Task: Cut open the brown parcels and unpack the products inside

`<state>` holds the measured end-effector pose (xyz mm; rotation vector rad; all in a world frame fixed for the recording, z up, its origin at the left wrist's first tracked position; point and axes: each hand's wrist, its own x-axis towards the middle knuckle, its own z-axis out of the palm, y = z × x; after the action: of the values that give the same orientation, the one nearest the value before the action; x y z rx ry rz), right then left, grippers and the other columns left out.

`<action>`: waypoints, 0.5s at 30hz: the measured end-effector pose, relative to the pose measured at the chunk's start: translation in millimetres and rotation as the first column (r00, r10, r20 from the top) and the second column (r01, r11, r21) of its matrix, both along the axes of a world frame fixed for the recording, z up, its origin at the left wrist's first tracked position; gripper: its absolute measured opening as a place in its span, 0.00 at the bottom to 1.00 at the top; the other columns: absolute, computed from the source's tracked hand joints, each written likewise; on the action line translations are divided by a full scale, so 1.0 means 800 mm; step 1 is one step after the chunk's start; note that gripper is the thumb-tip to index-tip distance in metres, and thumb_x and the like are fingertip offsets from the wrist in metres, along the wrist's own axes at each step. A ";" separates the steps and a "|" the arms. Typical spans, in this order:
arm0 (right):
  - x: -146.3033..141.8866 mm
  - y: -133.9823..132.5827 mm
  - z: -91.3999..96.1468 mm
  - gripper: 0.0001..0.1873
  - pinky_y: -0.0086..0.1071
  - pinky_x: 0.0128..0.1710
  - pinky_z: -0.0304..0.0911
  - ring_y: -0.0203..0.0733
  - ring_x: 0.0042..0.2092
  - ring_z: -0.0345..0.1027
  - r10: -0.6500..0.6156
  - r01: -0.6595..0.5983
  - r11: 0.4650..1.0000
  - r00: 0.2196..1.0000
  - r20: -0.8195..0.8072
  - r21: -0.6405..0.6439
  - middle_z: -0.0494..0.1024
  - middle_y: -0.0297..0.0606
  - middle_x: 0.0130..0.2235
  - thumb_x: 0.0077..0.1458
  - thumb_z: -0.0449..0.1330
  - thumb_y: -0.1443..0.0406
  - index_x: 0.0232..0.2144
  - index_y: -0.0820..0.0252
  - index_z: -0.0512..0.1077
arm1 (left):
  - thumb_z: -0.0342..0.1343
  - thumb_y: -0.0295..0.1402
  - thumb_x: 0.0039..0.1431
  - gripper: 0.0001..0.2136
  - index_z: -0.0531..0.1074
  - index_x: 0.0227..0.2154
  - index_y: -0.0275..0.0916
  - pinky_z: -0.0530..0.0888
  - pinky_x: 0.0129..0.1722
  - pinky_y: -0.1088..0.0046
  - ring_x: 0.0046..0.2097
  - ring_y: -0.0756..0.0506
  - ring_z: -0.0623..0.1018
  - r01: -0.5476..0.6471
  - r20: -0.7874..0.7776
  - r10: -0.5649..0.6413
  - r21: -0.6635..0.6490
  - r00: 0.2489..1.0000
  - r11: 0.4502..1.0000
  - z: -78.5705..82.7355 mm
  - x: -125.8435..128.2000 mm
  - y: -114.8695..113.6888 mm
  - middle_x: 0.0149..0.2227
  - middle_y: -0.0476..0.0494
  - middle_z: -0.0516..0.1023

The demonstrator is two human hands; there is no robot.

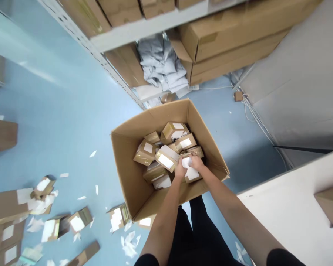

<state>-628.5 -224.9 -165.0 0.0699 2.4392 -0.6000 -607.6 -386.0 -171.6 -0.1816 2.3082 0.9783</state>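
Observation:
A large open cardboard carton (135, 195) stands in front of my legs, holding several small brown boxes with white labels. Both hands reach down inside it, at the near right part of the pile. Between them is a small cardboard box (192, 176) with a torn-looking white label on top. My left hand (180, 170) grips its left side, the fingertips partly hidden. On its far right edge, my right hand (196, 161) is closed with bent fingers. Just left of my left hand lies another labelled box (165, 159), tilted on the pile.
Beyond the carton stands a metal shelf (122, 38) with cartons and a stack of grey plastic bags (161, 62). Small boxes (80, 220) and paper scraps (129, 244) litter the blue floor at left. A white table (296, 199) is at right; cables (262, 127) run along the wall.

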 end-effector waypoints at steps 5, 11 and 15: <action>0.008 -0.017 0.107 0.38 0.44 0.66 0.60 0.54 0.64 0.67 0.005 -0.005 1.000 0.977 -0.213 -0.001 0.66 0.52 0.69 0.54 0.65 0.72 0.67 0.58 0.69 | 0.64 0.20 0.54 0.45 0.56 0.73 0.49 0.75 0.64 0.57 0.65 0.38 0.77 -0.042 -0.212 0.056 0.072 0.976 0.997 0.101 0.011 -0.019 0.68 0.39 0.73; 0.046 -0.014 0.270 0.38 0.49 0.67 0.58 0.57 0.67 0.61 -0.126 0.152 0.988 0.842 -0.525 0.006 0.61 0.50 0.72 0.54 0.65 0.71 0.67 0.56 0.68 | 0.64 0.21 0.57 0.42 0.59 0.73 0.50 0.72 0.68 0.53 0.71 0.36 0.70 0.139 -0.479 -0.061 0.129 0.876 0.982 0.254 -0.002 -0.022 0.73 0.38 0.65; 0.107 0.017 0.364 0.38 0.49 0.66 0.60 0.58 0.66 0.61 -0.260 0.370 0.928 0.709 -0.655 0.033 0.61 0.49 0.72 0.55 0.65 0.70 0.68 0.54 0.67 | 0.66 0.22 0.57 0.42 0.61 0.72 0.51 0.71 0.69 0.53 0.71 0.36 0.71 0.348 -0.621 -0.183 0.155 0.762 0.925 0.338 0.004 0.019 0.73 0.41 0.66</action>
<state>-542.6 -211.3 126.0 0.4277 3.1907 -0.6458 -604.5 -371.1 98.5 0.6535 2.6096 1.3100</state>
